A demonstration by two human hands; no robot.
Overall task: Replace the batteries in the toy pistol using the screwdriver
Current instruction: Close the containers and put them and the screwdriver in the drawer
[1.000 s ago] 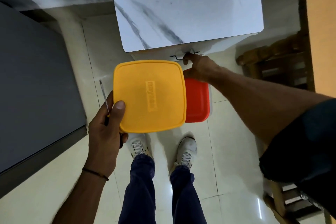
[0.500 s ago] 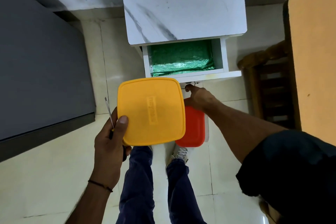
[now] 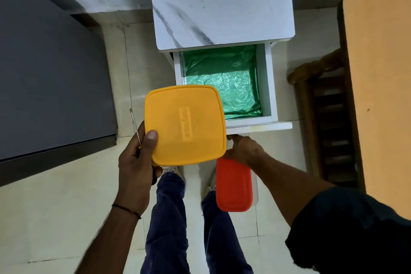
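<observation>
While your left hand (image 3: 135, 162) grips the screwdriver (image 3: 134, 125) and the yellow lid (image 3: 184, 124) embossed "nayasa", your right hand (image 3: 243, 149), grip unclear, touches the red-lidded box (image 3: 233, 184) below the open drawer (image 3: 266, 87) front.

yellow lid (image 3: 185, 124): matt plastic | drawer liner (image 3: 224, 80): crinkled glossy foil | floor (image 3: 55, 218): glossy tile

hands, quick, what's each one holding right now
Left hand: closed, gripping the yellow-lidded box and the screwdriver together.
Right hand: holding the red-lidded box by the drawer front; fingers mostly hidden.
</observation>
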